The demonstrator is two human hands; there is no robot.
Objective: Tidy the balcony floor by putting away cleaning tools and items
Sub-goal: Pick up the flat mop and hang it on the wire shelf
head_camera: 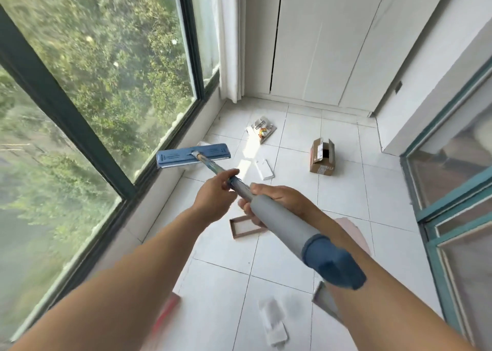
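Arms outstretched, left hand (215,194) and right hand (279,200) clasp mop (266,204).

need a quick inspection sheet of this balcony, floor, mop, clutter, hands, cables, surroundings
surface: white tiled floor, sunlit patch near the window.
job's things: blue flat mop held off the floor, head raised by the window ledge.
clutter: open cardboard box, printed packet, white flat piece, brown shallow tray, blurred white item.
grippers: left hand grips the mop pole; right hand grips the grey handle sleeve.
cables: nothing seen.
surroundings: large window on the left, white cabinets ahead, teal-framed door on the right.
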